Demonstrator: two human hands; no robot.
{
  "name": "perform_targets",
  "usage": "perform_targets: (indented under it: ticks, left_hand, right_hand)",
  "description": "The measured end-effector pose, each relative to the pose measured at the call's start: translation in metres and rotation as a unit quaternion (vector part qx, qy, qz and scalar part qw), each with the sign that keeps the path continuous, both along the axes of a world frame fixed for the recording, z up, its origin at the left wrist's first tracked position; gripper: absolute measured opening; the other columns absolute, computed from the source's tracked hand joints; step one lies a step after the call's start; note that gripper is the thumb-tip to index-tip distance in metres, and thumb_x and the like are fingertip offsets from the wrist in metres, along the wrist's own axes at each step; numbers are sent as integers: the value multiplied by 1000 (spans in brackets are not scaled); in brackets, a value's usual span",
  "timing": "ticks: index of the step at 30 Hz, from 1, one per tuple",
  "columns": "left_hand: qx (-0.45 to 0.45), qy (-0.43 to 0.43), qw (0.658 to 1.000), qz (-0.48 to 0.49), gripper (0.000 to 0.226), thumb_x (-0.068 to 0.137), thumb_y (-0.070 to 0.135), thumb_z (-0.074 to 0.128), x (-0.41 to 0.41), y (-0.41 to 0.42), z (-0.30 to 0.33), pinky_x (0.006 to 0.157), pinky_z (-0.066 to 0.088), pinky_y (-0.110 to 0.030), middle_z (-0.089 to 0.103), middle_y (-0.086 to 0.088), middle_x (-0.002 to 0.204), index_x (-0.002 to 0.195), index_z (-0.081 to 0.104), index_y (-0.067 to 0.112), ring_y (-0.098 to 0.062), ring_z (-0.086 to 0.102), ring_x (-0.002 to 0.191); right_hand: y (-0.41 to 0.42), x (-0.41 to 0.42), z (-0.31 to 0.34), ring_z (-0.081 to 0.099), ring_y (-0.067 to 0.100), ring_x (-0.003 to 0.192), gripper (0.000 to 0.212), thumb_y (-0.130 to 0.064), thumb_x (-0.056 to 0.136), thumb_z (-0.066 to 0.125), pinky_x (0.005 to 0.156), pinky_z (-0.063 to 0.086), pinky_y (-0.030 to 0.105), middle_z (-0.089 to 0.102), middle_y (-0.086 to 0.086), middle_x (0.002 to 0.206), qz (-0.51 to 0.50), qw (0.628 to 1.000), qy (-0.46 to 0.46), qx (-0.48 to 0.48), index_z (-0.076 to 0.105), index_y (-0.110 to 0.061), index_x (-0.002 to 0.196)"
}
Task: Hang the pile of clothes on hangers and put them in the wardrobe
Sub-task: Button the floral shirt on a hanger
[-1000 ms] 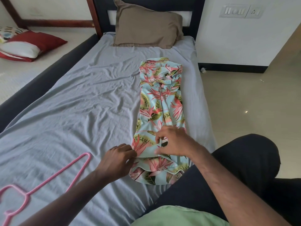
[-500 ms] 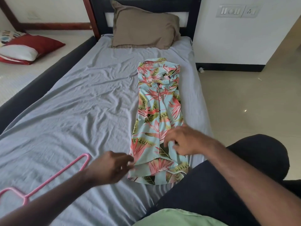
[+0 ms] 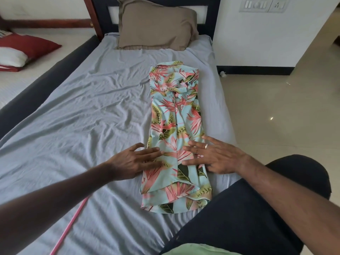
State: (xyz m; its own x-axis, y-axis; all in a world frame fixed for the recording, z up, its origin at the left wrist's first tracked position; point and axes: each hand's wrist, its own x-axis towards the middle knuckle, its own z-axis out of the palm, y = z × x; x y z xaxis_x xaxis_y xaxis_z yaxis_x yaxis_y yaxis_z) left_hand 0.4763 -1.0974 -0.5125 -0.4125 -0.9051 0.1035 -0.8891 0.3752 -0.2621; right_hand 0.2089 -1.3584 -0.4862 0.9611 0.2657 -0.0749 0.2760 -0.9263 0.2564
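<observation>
A floral shirt [image 3: 174, 115] in light blue, pink and green lies folded lengthwise on the grey bed sheet [image 3: 82, 126], collar end toward the pillow. My left hand [image 3: 136, 161] lies flat with straight fingers on the shirt's left edge near the hem. My right hand [image 3: 215, 155], with a ring on one finger, lies flat with spread fingers on the shirt's right side. A pink hanger [image 3: 71, 225] lies on the sheet at the lower left, mostly hidden behind my left forearm.
A brown pillow [image 3: 156, 26] leans at the headboard. Red and white cushions [image 3: 22, 50] lie on a second bed to the left. Tiled floor [image 3: 276, 116] runs along the bed's right side. My dark-trousered knee [image 3: 257, 208] rests on the bed's near right corner.
Both hands let go of the fabric they were pinching near the hem and now lie flat with spread fingers a little higher on the shirt.
</observation>
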Motion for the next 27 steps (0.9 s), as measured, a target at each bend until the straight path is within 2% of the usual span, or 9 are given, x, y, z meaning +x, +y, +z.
perform_targets:
  ticks: [5, 8, 10, 13, 15, 17, 21, 25, 27]
  left_hand:
    - [35, 63, 997, 6, 53, 104, 31, 42, 0, 4, -11, 110, 41, -42, 37, 1, 160, 156, 31, 31, -17, 33, 149]
    - [64, 144, 988, 9, 46, 110, 36, 23, -2, 5, -7, 112, 34, -33, 39, 6, 159, 152, 40, 33, -10, 31, 149]
    - [118, 258, 959, 31, 52, 108, 44, 18, 1, 0, -1, 112, 33, -23, 48, 8, 152, 146, 51, 31, -4, 39, 144]
    - [245, 504, 817, 135, 33, 106, 39, 42, 14, -22, 21, 95, 51, -24, 71, 11, 123, 128, 66, 33, -4, 66, 112]
    - [305, 680, 630, 219, 29, 105, 30, 47, 27, -45, 39, 77, 54, -27, 73, -1, 102, 119, 69, 18, -12, 69, 87]
    - [315, 740, 485, 345, 31, 105, 24, 43, 32, -65, 45, 66, 56, -32, 71, -10, 91, 107, 71, 8, -20, 68, 74]
    - [274, 718, 429, 474, 35, 105, 32, 44, 34, -84, 29, 51, 45, -23, 66, -4, 80, 91, 71, 15, -13, 59, 60]
    - [251, 746, 379, 487, 26, 101, 29, 53, 34, -82, 21, 47, 41, -22, 59, -8, 83, 98, 71, 11, -13, 50, 60]
    - [220, 742, 402, 490, 20, 96, 22, 62, 28, -83, 22, 46, 44, -23, 57, -11, 82, 102, 72, 6, -14, 51, 57]
  right_hand:
    - [8, 11, -5, 20, 16, 154, 79, -17, 90, 51, 121, 25, 51, 14, -9, 168, -5, 995, 86, 56, 21, -47, 158]
    - [15, 8, -2, 8, 6, 155, 80, -7, 88, 48, 123, 4, 42, 13, -17, 167, -73, 966, 141, 202, 30, -47, 155]
    - [18, 9, -2, 19, 5, 153, 71, -6, 90, 45, 125, 8, 36, 25, -16, 164, -134, 930, 164, 300, 41, -41, 151]
    - [13, 27, 16, 58, 12, 124, 48, -2, 98, 43, 109, 44, 30, 62, -6, 136, -287, 803, 153, 499, 64, -27, 134]
    - [2, 48, 29, 66, 9, 73, 41, -1, 102, 43, 72, 53, 25, 74, -5, 83, -371, 678, 110, 625, 77, -22, 92]
    - [-7, 64, 28, 65, 10, 56, 35, -10, 104, 49, 56, 50, 21, 71, -1, 68, -446, 578, 59, 681, 75, -17, 80]
    - [-23, 80, -1, 75, 26, 90, 26, -17, 102, 60, 79, 60, 33, 77, 15, 100, -519, 468, -10, 715, 70, -1, 119]
    - [-33, 76, -11, 76, 26, 91, 22, -12, 94, 69, 81, 59, 34, 78, 12, 99, -508, 442, 13, 739, 72, -4, 115]
    - [-33, 77, -13, 75, 26, 93, 24, -12, 86, 78, 81, 58, 30, 78, 8, 94, -505, 489, -30, 711, 74, -7, 110]
